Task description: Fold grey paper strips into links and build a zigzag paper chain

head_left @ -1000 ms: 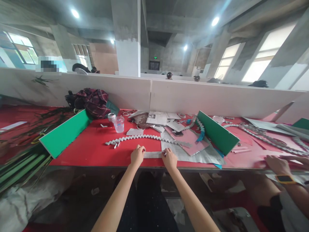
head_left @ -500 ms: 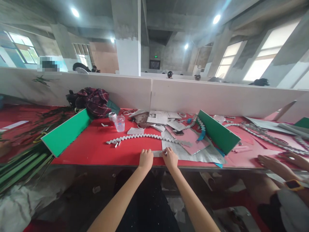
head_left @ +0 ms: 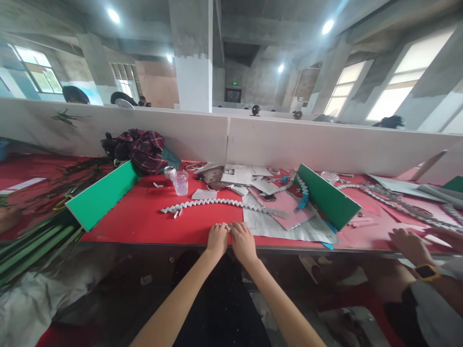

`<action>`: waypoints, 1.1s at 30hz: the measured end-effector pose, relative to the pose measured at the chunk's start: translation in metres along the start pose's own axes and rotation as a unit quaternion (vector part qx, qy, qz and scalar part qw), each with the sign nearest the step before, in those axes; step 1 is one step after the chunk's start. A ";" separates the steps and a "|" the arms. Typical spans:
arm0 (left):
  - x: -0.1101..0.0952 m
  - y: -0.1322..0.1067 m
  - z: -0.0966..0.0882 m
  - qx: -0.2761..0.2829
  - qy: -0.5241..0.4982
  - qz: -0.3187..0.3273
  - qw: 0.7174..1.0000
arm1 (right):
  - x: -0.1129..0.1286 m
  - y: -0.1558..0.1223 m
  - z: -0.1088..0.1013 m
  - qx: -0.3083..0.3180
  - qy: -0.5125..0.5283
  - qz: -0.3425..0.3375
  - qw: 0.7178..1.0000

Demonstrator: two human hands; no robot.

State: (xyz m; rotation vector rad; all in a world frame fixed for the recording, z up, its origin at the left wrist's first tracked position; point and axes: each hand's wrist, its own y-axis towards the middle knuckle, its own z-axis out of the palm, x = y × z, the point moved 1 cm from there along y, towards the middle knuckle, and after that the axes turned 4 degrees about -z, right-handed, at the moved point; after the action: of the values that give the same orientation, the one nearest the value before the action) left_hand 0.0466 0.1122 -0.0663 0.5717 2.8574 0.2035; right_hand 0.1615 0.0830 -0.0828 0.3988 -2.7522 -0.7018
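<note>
Side by side at the front edge of the red table [head_left: 133, 226], my two hands nearly touch at the fingertips. My left hand [head_left: 218, 240] is closed on a small piece of white paper [head_left: 228, 228], mostly hidden by fingers. The fingers of my right hand [head_left: 243, 241] bend over the same paper from the other side. Beyond them lies a zigzag chain of folded paper [head_left: 213, 202], stretching from the red surface onto a newspaper sheet [head_left: 260, 225]. Short folded bits hang at the chain's left end.
Green dividers [head_left: 104, 196] [head_left: 329, 198] stand on both sides. A can [head_left: 169, 174], a plastic cup [head_left: 181, 183], newspapers [head_left: 237, 174] and a pink sheet [head_left: 289, 217] lie behind. Long green leaves [head_left: 39, 253] are at left. A co-worker's hands [head_left: 412, 248] work at right.
My right hand has moved left up to my left hand. The paper strip stretched between them before is now a small piece at the fingertips.
</note>
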 end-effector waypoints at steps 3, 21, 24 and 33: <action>0.001 -0.002 -0.003 0.006 -0.012 -0.001 1.000 | 0.014 -0.004 0.012 0.027 -0.003 -0.040 0.999; -0.003 -0.003 0.015 -0.032 0.025 -0.004 0.999 | 0.010 -0.018 0.017 0.061 -0.041 -0.006 0.997; -0.002 -0.003 0.018 -0.038 0.038 0.002 0.999 | 0.014 -0.019 0.019 0.069 -0.041 0.008 0.997; -0.002 -0.002 0.028 -0.056 0.066 0.002 0.996 | 0.023 -0.026 0.010 0.087 -0.037 0.014 0.995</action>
State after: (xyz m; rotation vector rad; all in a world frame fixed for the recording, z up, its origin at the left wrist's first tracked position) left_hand 0.0541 0.1122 -0.0936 0.5601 2.9482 0.4131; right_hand 0.1422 0.0574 -0.0994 0.3755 -2.8944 -0.4819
